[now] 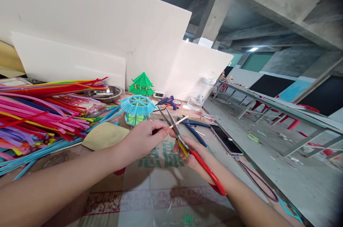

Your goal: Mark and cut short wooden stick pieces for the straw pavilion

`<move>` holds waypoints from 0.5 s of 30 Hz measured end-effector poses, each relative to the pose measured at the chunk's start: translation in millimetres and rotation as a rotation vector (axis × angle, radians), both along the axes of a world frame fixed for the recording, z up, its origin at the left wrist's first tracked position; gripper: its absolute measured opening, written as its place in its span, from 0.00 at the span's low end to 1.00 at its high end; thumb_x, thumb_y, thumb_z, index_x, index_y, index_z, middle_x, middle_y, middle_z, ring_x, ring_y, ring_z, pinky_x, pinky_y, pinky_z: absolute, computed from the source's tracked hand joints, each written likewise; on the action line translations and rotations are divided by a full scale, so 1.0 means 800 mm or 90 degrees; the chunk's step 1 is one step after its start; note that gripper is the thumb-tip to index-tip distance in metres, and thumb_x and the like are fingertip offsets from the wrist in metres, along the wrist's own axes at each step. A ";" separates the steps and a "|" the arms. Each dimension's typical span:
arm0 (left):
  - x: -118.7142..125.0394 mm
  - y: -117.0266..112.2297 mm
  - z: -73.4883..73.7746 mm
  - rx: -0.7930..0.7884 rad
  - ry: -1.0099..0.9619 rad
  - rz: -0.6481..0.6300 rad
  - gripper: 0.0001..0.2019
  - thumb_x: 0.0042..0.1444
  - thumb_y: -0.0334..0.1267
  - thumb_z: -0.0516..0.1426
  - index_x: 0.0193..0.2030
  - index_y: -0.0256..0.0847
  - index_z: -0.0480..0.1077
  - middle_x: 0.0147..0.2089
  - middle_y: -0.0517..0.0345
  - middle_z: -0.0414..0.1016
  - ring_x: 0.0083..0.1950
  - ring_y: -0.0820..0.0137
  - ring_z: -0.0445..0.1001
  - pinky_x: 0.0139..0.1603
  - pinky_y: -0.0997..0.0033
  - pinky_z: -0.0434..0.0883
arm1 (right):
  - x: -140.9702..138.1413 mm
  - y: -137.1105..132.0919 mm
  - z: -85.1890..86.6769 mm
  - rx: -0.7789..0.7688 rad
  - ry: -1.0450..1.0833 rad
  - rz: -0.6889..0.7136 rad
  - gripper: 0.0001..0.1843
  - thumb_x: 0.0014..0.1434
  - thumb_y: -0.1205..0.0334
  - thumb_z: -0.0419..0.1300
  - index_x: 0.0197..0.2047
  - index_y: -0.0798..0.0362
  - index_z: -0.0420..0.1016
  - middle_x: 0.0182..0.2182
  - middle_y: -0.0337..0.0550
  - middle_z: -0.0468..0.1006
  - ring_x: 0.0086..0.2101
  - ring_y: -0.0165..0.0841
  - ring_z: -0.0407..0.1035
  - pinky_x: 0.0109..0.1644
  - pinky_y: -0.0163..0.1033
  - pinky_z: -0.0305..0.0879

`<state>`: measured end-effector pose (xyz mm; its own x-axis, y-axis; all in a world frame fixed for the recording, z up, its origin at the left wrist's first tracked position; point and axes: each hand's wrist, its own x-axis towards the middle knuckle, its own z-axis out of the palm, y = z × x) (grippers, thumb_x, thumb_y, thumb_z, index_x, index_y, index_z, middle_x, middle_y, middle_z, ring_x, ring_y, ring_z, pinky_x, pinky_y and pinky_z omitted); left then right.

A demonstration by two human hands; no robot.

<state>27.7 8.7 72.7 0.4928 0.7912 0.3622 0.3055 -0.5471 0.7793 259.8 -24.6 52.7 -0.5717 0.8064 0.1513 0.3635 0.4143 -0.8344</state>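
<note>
Reference point: the scissors blades, with 12 o'clock at the top of the view. The left hand [148,137] is at 8 o'clock; its grip pinches one end of a thin wooden stick [184,118] between thumb and forefinger. The stick crosses the blades, its free end pointing to 2 o'clock. The right hand [197,152] is at 5 o'clock; its grip is wrapped around the handles of the scissors [207,169], whose blade tips stand apart and point to 11 o'clock. On the table [197,112], the blue pliers [193,132] lie just beside the blades at 4 o'clock, with the phone [226,139] beyond them. The glue gun [170,102] is near 12 o'clock, the blue-roofed model [138,105] at 10 o'clock, the green roof [143,84] at 11 o'clock, and the pile of pipe cleaners [45,116] at 9 o'clock.
</note>
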 end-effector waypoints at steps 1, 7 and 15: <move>0.000 0.000 0.001 -0.008 -0.004 0.001 0.15 0.64 0.38 0.50 0.40 0.41 0.79 0.36 0.65 0.80 0.38 0.71 0.75 0.37 0.77 0.64 | 0.000 0.000 0.001 0.000 -0.004 -0.002 0.44 0.59 0.29 0.52 0.68 0.50 0.59 0.41 0.46 0.68 0.32 0.32 0.60 0.34 0.37 0.59; 0.004 -0.003 0.004 -0.010 -0.031 0.002 0.14 0.63 0.38 0.51 0.39 0.40 0.79 0.38 0.64 0.81 0.40 0.71 0.76 0.40 0.79 0.66 | 0.000 0.004 -0.002 0.013 -0.025 -0.019 0.46 0.57 0.27 0.51 0.68 0.50 0.60 0.39 0.44 0.69 0.31 0.32 0.60 0.32 0.36 0.58; 0.004 -0.002 0.002 -0.001 -0.007 0.007 0.16 0.64 0.41 0.51 0.39 0.40 0.79 0.38 0.62 0.82 0.39 0.69 0.76 0.38 0.77 0.66 | -0.004 0.002 -0.005 0.047 -0.057 -0.085 0.43 0.58 0.27 0.50 0.60 0.54 0.67 0.30 0.40 0.66 0.28 0.31 0.59 0.31 0.35 0.55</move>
<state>30.7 6.8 74.6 0.4806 0.7969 0.3662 0.3033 -0.5428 0.7832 256.9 -22.9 48.8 -0.4740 0.8647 0.1662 0.4911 0.4162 -0.7652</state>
